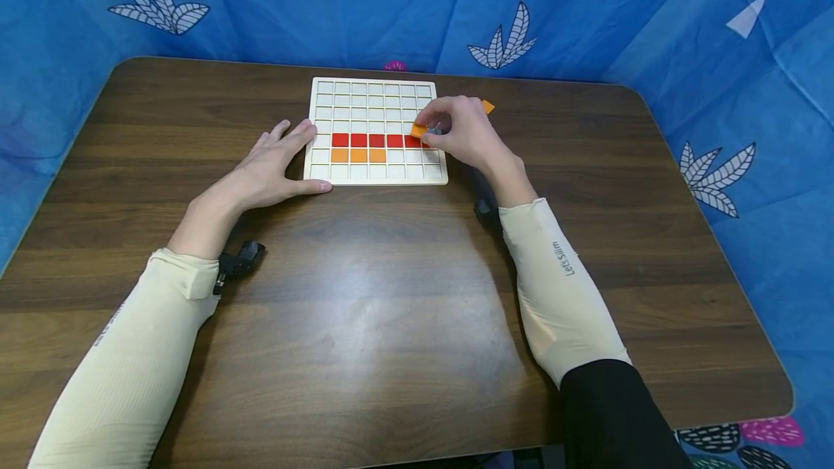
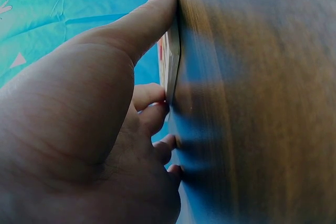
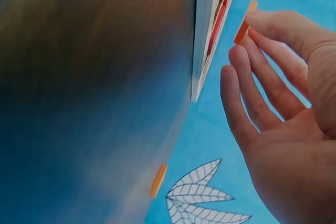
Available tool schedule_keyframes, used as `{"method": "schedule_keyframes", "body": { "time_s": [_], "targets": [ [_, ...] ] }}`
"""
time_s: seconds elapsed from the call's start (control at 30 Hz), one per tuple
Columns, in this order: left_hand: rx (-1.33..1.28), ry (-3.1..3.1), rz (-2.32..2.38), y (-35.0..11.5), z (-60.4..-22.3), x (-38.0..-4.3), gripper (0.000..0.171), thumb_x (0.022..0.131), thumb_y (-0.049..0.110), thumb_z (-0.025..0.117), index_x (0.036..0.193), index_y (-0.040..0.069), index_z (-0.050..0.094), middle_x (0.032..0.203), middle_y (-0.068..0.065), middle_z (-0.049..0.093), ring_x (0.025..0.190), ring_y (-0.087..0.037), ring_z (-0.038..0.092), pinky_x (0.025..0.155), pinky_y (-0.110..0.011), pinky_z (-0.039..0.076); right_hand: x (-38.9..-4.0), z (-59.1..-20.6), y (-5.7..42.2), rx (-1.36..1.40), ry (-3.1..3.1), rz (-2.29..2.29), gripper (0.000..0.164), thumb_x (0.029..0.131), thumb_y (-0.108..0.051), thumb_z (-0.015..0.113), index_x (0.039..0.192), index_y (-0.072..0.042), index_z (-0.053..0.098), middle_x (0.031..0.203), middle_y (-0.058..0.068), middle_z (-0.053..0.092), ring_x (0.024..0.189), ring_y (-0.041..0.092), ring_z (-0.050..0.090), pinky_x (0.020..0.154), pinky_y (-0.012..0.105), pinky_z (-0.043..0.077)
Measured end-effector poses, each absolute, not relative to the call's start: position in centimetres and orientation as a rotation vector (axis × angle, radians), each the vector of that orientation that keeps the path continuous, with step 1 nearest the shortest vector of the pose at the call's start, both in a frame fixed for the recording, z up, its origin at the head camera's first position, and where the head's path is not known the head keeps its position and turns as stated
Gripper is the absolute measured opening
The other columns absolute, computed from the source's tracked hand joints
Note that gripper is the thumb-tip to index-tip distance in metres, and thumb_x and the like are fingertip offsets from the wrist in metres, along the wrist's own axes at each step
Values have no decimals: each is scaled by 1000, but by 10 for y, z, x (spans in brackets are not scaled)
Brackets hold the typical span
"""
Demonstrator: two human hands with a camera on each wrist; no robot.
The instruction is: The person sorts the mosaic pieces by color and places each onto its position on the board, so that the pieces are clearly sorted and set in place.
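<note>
A white grid board (image 1: 352,175) lies on the table, with a row of red square tiles (image 1: 358,140) and, below it, three orange tiles (image 1: 358,155) in its cells. My right hand (image 1: 465,132) pinches an orange tile (image 1: 419,130) between thumb and fingers over the board's right part. In the right wrist view that same tile (image 3: 242,31) is held above the board's surface, its other fingers stretched out. My left hand (image 1: 263,168) rests at the board's left edge, fingers spread, thumb touching the lower left corner. The right hand hides some cells of the board.
Another orange tile (image 1: 488,106) lies on the wooden table (image 1: 352,310) just behind the right hand. A blue patterned cloth (image 1: 391,6) hangs behind the table and along its sides. Dark wrist cameras sit below both wrists.
</note>
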State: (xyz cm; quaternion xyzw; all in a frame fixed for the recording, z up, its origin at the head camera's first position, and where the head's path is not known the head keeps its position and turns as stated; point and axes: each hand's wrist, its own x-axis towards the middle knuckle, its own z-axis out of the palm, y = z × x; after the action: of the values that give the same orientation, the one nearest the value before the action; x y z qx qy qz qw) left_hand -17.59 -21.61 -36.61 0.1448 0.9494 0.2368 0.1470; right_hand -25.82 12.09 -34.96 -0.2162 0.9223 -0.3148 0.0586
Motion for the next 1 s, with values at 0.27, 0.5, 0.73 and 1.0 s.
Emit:
{"method": "schedule_keyframes", "body": {
  "time_s": [0.27,0.5,0.73,1.0],
  "targets": [
    [424,2731,691,-217,-365,-176,108,94,58,73,170,10,13,179,-9,4,164,-39,-7,132,-58,-4,-254,-353,110,-802,2732,-922,23,91,-18,84,114,-15,80,107,-1,74,103,17,61,95,29,58],
    [422,2730,687,-217,-365,-175,108,94,58,73,170,10,14,179,-9,5,164,-39,-6,132,-58,-3,-252,-356,104,-914,2690,-910,23,90,-16,86,112,-13,80,105,1,76,100,20,61,95,33,58],
    [418,2731,685,-218,-365,-175,108,94,59,73,170,11,13,179,-8,4,164,-39,-6,132,-59,-3,-248,-355,98,-956,2683,-902,22,89,-14,86,111,-11,81,108,2,76,98,19,61,93,31,58],
    [431,2734,693,-218,-365,-176,108,94,58,74,170,10,13,179,-9,5,164,-39,-6,132,-59,-3,-246,-355,96,-1014,2668,-893,18,89,-15,86,107,-11,83,110,2,76,97,18,61,87,29,56]
  ]
}}
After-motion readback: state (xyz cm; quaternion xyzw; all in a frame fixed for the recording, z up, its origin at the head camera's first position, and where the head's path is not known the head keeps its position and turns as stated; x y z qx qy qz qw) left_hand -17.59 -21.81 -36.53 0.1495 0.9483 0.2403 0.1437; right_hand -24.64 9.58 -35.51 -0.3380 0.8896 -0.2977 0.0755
